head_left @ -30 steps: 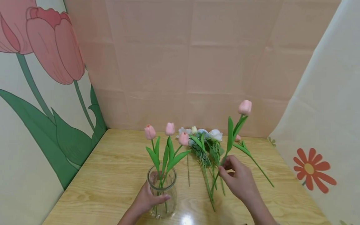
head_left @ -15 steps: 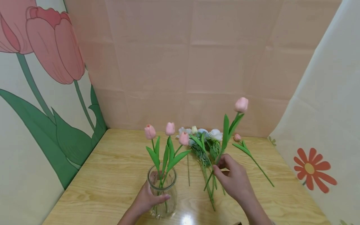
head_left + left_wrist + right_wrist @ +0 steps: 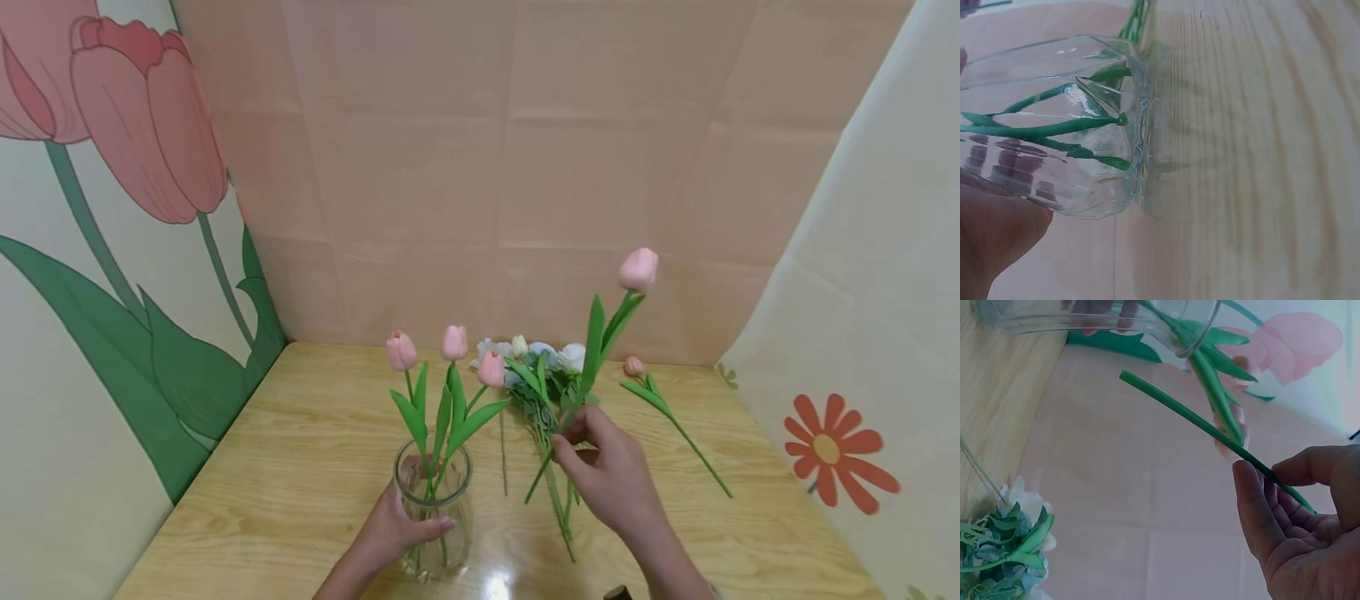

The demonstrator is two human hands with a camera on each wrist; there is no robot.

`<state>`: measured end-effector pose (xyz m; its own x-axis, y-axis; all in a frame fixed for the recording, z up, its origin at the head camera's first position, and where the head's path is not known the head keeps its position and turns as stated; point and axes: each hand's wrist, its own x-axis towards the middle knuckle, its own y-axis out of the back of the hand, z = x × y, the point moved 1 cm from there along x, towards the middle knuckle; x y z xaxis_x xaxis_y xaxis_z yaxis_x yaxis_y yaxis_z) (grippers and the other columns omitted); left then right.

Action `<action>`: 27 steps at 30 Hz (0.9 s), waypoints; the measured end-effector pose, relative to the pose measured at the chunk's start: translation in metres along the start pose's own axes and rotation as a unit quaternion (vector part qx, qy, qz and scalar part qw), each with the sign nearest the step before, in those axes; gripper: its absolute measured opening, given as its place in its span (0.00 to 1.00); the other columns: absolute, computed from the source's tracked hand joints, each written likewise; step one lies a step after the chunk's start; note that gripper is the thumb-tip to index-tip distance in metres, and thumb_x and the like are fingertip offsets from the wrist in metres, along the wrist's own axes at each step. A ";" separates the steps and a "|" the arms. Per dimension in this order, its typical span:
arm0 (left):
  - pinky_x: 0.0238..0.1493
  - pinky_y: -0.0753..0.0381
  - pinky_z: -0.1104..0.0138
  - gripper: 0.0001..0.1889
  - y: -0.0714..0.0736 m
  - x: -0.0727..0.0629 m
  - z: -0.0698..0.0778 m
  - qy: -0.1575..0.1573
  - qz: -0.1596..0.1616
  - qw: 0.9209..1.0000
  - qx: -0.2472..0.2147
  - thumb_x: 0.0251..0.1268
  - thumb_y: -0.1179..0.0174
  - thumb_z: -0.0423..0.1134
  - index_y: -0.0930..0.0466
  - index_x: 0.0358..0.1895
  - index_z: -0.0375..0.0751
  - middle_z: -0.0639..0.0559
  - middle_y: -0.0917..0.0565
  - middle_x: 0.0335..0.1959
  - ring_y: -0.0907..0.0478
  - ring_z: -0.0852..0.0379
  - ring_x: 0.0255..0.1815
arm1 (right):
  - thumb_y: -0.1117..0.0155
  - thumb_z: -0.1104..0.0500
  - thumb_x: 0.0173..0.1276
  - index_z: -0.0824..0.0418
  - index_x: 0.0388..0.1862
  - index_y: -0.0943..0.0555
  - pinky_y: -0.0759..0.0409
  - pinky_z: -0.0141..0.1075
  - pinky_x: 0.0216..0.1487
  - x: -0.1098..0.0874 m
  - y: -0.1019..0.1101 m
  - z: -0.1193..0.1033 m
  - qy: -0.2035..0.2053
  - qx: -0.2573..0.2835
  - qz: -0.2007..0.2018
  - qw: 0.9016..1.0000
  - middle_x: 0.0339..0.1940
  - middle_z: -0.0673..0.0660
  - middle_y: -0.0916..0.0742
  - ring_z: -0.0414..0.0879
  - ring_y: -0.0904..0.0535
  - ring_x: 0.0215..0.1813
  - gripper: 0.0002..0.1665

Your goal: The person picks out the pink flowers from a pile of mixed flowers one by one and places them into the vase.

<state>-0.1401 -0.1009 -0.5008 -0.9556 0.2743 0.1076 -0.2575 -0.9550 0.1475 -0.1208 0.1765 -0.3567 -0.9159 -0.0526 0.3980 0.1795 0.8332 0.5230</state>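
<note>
A clear glass vase (image 3: 459, 533) stands on the wooden table, with three pink tulips in it; one is the middle tulip (image 3: 454, 342). My left hand (image 3: 396, 523) grips the vase around its side, the thumb across the front. Through the glass in the left wrist view, green stems (image 3: 1054, 130) reach down near the base. My right hand (image 3: 611, 475) pinches the stem of another pink tulip (image 3: 639, 269) between thumb and fingers. This tulip leans to the right, its bare stem end (image 3: 1147, 389) pointing toward the vase, apart from it.
Behind the right hand lies a bunch of white and pale blue flowers (image 3: 551, 358) with green leaves, stems toward me. One more pink tulip (image 3: 633, 366) lies at the right of the table (image 3: 300, 467). A small dark object (image 3: 618, 592) shows at the bottom edge.
My right hand has moved left toward the vase with its tulip, and the flower head has risen slightly. The left hand and the vase have stayed in place.
</note>
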 end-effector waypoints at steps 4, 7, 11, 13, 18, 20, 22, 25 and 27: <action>0.69 0.42 0.30 0.44 0.000 0.000 0.000 0.003 -0.001 1.000 0.000 0.52 0.23 0.39 0.37 0.72 0.46 0.39 0.28 0.71 0.35 0.32 0.72 | 0.34 0.70 0.68 0.60 0.40 0.22 0.14 0.31 0.41 0.001 -0.002 -0.005 0.007 0.011 0.004 1.000 0.34 0.52 0.15 0.44 0.14 0.42 0.08; 0.69 0.43 0.30 0.44 0.000 0.001 -0.001 0.004 -0.004 1.000 0.002 0.53 0.23 0.39 0.37 0.72 0.46 0.39 0.29 0.71 0.36 0.32 0.73 | 0.34 0.70 0.68 0.60 0.39 0.22 0.14 0.31 0.41 0.001 -0.003 -0.008 0.015 0.014 0.007 1.000 0.33 0.52 0.16 0.44 0.14 0.42 0.08; 0.69 0.43 0.29 0.44 0.000 0.001 -0.002 0.004 -0.003 1.000 0.007 0.52 0.23 0.40 0.37 0.72 0.47 0.39 0.29 0.71 0.36 0.32 0.73 | 0.34 0.71 0.67 0.60 0.39 0.22 0.13 0.31 0.40 0.002 -0.005 -0.012 0.032 0.024 0.012 0.999 0.33 0.52 0.16 0.44 0.14 0.41 0.09; 0.69 0.43 0.29 0.43 0.000 0.001 -0.002 0.005 0.001 1.000 0.015 0.52 0.22 0.41 0.36 0.72 0.47 0.39 0.29 0.71 0.36 0.32 0.72 | 0.34 0.71 0.67 0.60 0.39 0.23 0.13 0.31 0.39 0.003 -0.006 -0.014 0.040 0.031 0.014 0.999 0.33 0.52 0.16 0.44 0.14 0.40 0.09; 0.68 0.42 0.29 0.44 0.000 0.000 -0.001 0.009 0.010 0.999 0.032 0.50 0.21 0.43 0.35 0.71 0.47 0.39 0.27 0.70 0.33 0.32 0.71 | 0.34 0.70 0.67 0.61 0.38 0.23 0.13 0.31 0.39 0.003 -0.007 -0.018 0.046 0.037 0.018 0.998 0.34 0.53 0.15 0.44 0.13 0.40 0.07; 0.68 0.42 0.29 0.44 0.000 0.000 -0.001 0.008 0.010 0.999 0.033 0.50 0.21 0.43 0.35 0.71 0.47 0.39 0.27 0.70 0.34 0.32 0.71 | 0.34 0.70 0.68 0.61 0.38 0.23 0.13 0.31 0.38 0.004 -0.007 -0.021 0.042 0.040 0.017 0.998 0.34 0.54 0.15 0.43 0.13 0.40 0.07; 0.68 0.42 0.29 0.44 0.000 0.000 0.000 0.008 0.009 0.999 0.031 0.50 0.21 0.42 0.35 0.71 0.47 0.39 0.27 0.70 0.34 0.32 0.71 | 0.34 0.69 0.69 0.62 0.39 0.23 0.13 0.31 0.38 0.004 -0.007 -0.023 0.037 0.048 0.015 0.998 0.34 0.55 0.15 0.43 0.13 0.39 0.06; 0.68 0.43 0.29 0.43 0.000 0.000 0.001 0.009 0.007 1.000 0.024 0.51 0.21 0.41 0.35 0.70 0.48 0.40 0.27 0.70 0.34 0.33 0.72 | 0.35 0.68 0.70 0.61 0.40 0.23 0.13 0.32 0.37 0.005 -0.007 -0.028 0.037 0.065 0.012 0.997 0.34 0.55 0.15 0.44 0.13 0.37 0.06; 0.68 0.42 0.29 0.42 0.000 0.000 0.000 0.009 0.006 1.000 0.019 0.50 0.21 0.41 0.34 0.70 0.48 0.40 0.27 0.70 0.34 0.33 0.71 | 0.35 0.68 0.70 0.61 0.41 0.22 0.13 0.32 0.37 0.006 -0.008 -0.031 0.040 0.076 0.012 0.996 0.33 0.55 0.15 0.44 0.13 0.35 0.06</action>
<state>-0.1401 -0.1008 -0.5004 -0.9613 0.2596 0.0923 -0.2397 -0.9532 0.1842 -0.1168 0.1527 -0.3350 -0.8791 -0.0697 0.4715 0.1395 0.9083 0.3943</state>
